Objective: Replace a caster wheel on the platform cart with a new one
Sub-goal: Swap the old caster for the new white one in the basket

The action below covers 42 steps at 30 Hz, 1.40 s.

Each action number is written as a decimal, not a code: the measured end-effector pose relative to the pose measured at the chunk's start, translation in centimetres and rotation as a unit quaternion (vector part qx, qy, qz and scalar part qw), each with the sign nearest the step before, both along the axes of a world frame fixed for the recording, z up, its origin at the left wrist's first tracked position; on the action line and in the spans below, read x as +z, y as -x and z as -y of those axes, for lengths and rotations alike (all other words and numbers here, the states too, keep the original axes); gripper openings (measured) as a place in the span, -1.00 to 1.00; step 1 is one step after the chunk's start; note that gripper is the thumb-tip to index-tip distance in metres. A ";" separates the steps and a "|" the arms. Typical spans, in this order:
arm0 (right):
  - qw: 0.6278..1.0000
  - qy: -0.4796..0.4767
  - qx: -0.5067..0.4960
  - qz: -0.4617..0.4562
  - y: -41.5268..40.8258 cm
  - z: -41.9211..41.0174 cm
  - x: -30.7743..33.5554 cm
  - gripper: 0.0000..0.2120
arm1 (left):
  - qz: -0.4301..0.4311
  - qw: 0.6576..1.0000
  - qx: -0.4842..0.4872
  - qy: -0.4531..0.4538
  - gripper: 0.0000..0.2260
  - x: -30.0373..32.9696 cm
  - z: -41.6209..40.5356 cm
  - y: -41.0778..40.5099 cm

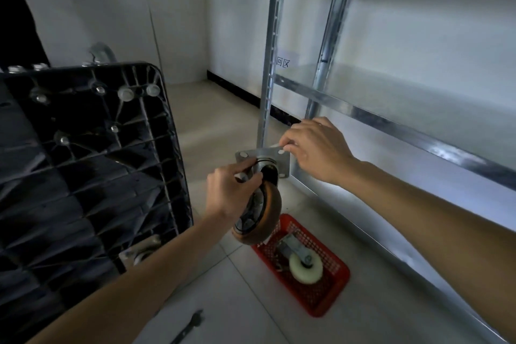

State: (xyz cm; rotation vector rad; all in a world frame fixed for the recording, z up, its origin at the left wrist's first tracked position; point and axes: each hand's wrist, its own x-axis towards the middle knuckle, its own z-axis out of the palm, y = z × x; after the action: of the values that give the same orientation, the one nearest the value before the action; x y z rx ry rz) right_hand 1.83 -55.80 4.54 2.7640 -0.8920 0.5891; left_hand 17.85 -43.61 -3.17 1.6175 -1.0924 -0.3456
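The left hand (233, 193) grips the fork of a brown caster wheel (258, 218), holding it in the air above a red basket (332, 299). The right hand (312, 148) pinches something small and pale at a corner hole of the caster's mounting plate (262, 156); what it is cannot be told. A white caster (305, 267) lies in the basket. The platform cart (83, 165) stands tipped to the left, underside showing. This looks like readying a caster's plate. Next, its holes must meet the cart's. A wrench (188, 327) lies on the floor.

brown caster wheel (261, 218), red mesh basket (329, 288) w/ white wheel (305, 268), black cart underside (83, 162).
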 end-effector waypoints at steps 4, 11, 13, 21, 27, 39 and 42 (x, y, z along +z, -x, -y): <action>1.000 -0.024 -0.019 -0.007 1.9 0.7 -2.6 -0.86 | -0.016 0.999 -0.031 -0.023 -0.67 -2.8 1.5 1.6; 0.994 -0.101 -0.041 0.016 3.6 2.6 -8.3 -0.85 | -0.038 0.995 -0.043 -0.083 -0.64 -7.9 3.9 2.6; 0.992 -0.120 -0.043 0.016 3.7 3.0 -9.8 -0.85 | -0.037 0.993 -0.041 -0.102 -0.64 -9.2 4.3 2.6; 0.985 -0.170 -0.042 0.003 3.5 5.0 -14.9 -0.83 | -0.024 0.989 -0.019 -0.142 -0.68 -13.4 5.8 2.3; 0.977 -0.201 -0.063 0.008 3.4 6.6 -18.3 -0.78 | -0.013 0.989 0.007 -0.149 -0.70 -15.2 7.0 1.2; 0.953 -0.258 -0.111 -0.116 5.6 6.1 -27.1 -0.65 | 0.005 0.985 0.014 -0.172 -0.71 -17.9 8.5 -0.2; 0.951 -0.265 -0.105 -0.118 5.8 6.0 -27.9 -0.65 | 0.000 0.984 0.003 -0.179 -0.70 -18.4 8.8 0.1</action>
State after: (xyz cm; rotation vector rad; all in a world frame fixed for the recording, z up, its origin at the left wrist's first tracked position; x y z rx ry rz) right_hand -3.93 -61.79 -23.31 3.0327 -1.4311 -0.0329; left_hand 17.78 -52.38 -21.55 1.9353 -1.0671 -0.5623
